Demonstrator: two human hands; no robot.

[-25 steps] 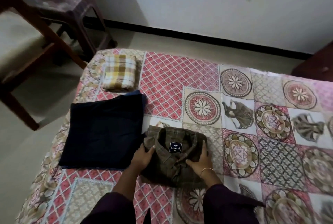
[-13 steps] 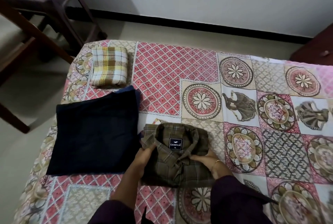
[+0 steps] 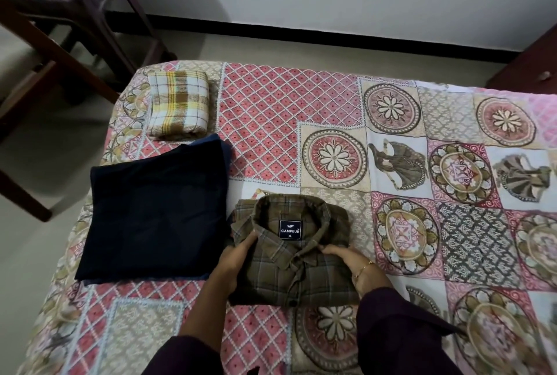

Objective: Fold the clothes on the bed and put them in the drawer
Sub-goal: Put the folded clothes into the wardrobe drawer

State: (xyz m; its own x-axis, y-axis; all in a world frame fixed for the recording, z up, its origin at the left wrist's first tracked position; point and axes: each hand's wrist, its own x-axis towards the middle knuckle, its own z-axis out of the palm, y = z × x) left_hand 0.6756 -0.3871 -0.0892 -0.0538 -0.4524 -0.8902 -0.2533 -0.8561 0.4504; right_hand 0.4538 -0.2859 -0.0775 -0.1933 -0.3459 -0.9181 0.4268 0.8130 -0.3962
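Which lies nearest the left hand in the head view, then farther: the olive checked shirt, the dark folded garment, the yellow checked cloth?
1. Olive checked shirt: held by the left hand at its left edge.
2. Dark folded garment: just left of that hand.
3. Yellow checked cloth: far-left corner of the bed.

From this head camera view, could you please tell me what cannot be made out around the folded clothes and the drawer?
- Drawer: none identifiable; the dark wooden furniture is cut off by the right edge.
- Dark wooden chair: blurred, cropped by the left edge.
- Folded navy garment: too dark to identify.
- Folded olive checked shirt: edges hidden under the left hand and right hand.
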